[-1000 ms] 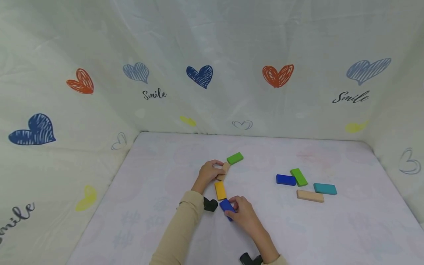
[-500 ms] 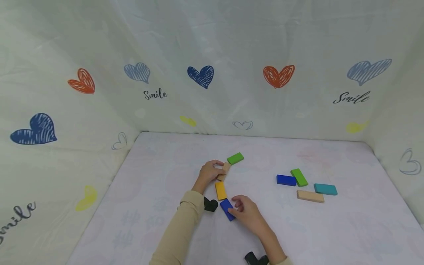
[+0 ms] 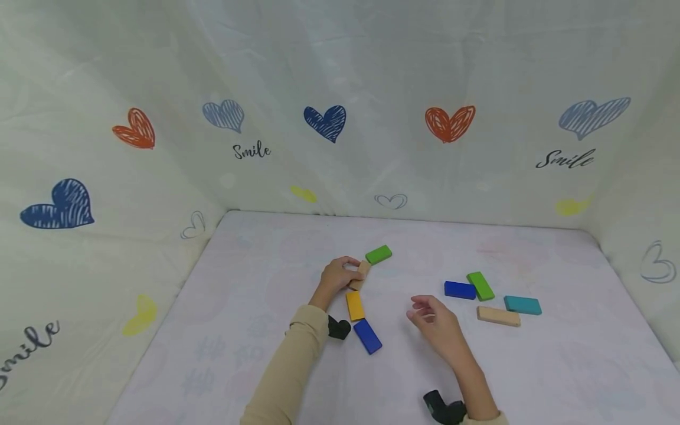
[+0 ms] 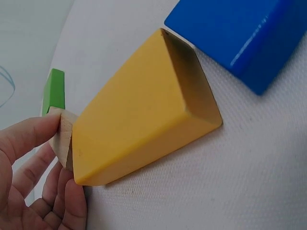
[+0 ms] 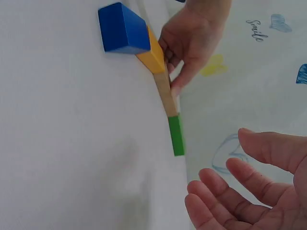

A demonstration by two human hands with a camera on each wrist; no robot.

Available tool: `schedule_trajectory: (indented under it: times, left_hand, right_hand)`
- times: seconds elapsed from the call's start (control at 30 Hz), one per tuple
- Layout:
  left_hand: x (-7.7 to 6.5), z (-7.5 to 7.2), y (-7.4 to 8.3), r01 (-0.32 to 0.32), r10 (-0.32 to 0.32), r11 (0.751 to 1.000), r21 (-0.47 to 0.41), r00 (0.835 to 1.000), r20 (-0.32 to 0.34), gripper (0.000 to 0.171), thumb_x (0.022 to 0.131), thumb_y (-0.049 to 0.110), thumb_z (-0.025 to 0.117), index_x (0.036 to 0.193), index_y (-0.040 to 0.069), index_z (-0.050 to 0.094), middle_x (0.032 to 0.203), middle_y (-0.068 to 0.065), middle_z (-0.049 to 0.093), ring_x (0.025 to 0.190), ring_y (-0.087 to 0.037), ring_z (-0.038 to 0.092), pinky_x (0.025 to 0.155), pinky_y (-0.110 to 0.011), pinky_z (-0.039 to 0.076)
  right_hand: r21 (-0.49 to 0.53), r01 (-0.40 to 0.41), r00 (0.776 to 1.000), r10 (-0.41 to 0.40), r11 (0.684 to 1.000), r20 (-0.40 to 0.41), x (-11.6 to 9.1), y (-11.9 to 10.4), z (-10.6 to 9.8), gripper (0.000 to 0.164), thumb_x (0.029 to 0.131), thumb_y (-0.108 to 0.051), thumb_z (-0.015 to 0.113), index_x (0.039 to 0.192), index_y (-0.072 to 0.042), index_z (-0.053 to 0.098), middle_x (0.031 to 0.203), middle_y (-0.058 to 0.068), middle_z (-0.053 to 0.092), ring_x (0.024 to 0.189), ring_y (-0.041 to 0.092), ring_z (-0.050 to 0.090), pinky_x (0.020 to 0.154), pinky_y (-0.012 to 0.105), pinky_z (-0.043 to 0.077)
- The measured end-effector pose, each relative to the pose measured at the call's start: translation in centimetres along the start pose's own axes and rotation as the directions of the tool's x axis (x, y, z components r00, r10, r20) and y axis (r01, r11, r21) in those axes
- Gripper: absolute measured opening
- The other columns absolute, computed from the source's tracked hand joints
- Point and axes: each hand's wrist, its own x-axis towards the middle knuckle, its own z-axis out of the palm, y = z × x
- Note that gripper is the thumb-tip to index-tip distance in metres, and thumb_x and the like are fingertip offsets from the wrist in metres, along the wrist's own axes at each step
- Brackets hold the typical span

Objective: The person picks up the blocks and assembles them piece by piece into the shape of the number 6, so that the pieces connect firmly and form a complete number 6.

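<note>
While a plain pale wooden oblong block (image 3: 365,268) is being held by the thumb and fingers of the left hand (image 3: 334,276), a bent line of four blocks, it seems, is being made on the white cloth-covered table (image 3: 239,271). At its far end a light green painted oblong block (image 3: 379,255) is lying, with the wooden one next. After that, a yellow painted oblong block (image 3: 355,306) and a shiny blue painted oblong block (image 3: 368,337) are following. Whether every end is touching cannot be told. Nothing is being held by the right hand (image 3: 438,330), which is hanging beside the line, its fingers loosely bent and its thumb apart. So four blocks are looking placed, though the wooden one may be being straightened. Well apart, to the right, a second blue block (image 3: 460,290), a second green block (image 3: 480,286), a teal painted block (image 3: 523,305) and a second wooden block (image 3: 498,316) are lying close together, not yet added. If all are needed, about half is remaining.
</note>
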Motion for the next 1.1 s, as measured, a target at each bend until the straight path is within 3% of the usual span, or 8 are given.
schedule_trajectory:
  times: [0.17,0.27,0.4,0.53,0.83,1.1]
  left_hand:
    - [-0.3,-0.2,-0.1,-0.014,0.014,1.000,-0.001,1.000,0.005,0.031,0.077,0.022,0.074,0.106,0.015,0.067,0.092,-0.010,0.062,0.063,-0.013,0.048,0.051,-0.020,0.038]
    - [-0.5,-0.2,0.0,-0.014,0.014,1.000,-0.009,1.000,0.008,0.030,0.077,0.021,0.074,0.106,0.014,0.067,0.089,-0.010,0.061,0.063,-0.014,0.048,0.051,-0.020,0.038]
    - [-0.3,-0.1,0.1,-0.009,0.010,1.000,-0.013,1.000,0.012,0.029,0.077,0.021,0.074,0.105,0.014,0.068,0.092,-0.010,0.061,0.063,-0.014,0.048,0.051,-0.020,0.038]
    - [-0.2,-0.2,0.0,-0.004,0.004,1.000,-0.004,1.000,0.008,0.028,0.077,0.021,0.074,0.105,0.015,0.068,0.093,-0.010,0.062,0.062,-0.014,0.047,0.051,-0.020,0.038]
    - [-0.3,-0.3,0.1,-0.011,0.011,1.000,0.007,1.000,0.003,0.029,0.077,0.020,0.074,0.105,0.014,0.068,0.097,-0.011,0.063,0.062,-0.014,0.048,0.051,-0.021,0.038]
    - [-0.4,-0.2,0.1,-0.016,0.016,1.000,0.008,1.000,0.007,0.030,0.078,0.021,0.073,0.107,0.014,0.068,0.102,-0.012,0.063,0.066,-0.014,0.049,0.053,-0.020,0.038]
  right_hand:
    - [-0.015,-0.032,0.999,0.031,0.999,-0.042,0.2,1.0,-2.2,0.039,0.092,-0.024,0.059,0.124,-0.004,0.052,0.120,0.016,0.057,0.109,0.027,0.053,0.094,0.044,0.046]
    - [-0.074,-0.014,0.992,0.005,0.997,-0.123,1.3,4.8,-2.5,0.043,0.092,-0.039,0.056,0.123,-0.010,0.054,0.119,0.011,0.057,0.107,0.023,0.053,0.088,0.036,0.050]
    - [-0.140,-0.016,0.972,-0.017,0.990,-0.234,3.2,10.7,-2.8,0.055,0.085,-0.059,0.052,0.122,-0.018,0.056,0.116,0.005,0.058,0.104,0.021,0.054,0.079,0.036,0.053]
    - [-0.123,-0.056,0.963,0.021,0.991,-0.269,4.0,12.7,-4.1,0.061,0.084,-0.062,0.050,0.125,-0.016,0.054,0.121,0.010,0.054,0.108,0.028,0.054,0.084,0.048,0.050]
    - [-0.095,-0.191,0.950,0.159,0.977,-0.269,4.1,12.8,-6.6,0.067,0.086,-0.059,0.051,0.134,-0.012,0.046,0.133,0.017,0.044,0.113,0.037,0.049,0.081,0.048,0.051]
    - [-0.057,-0.248,0.937,0.224,0.967,-0.269,2.2,7.7,-8.0,0.054,0.089,-0.034,0.060,0.130,-0.001,0.047,0.129,0.024,0.042,0.109,0.038,0.047,0.076,0.042,0.051]
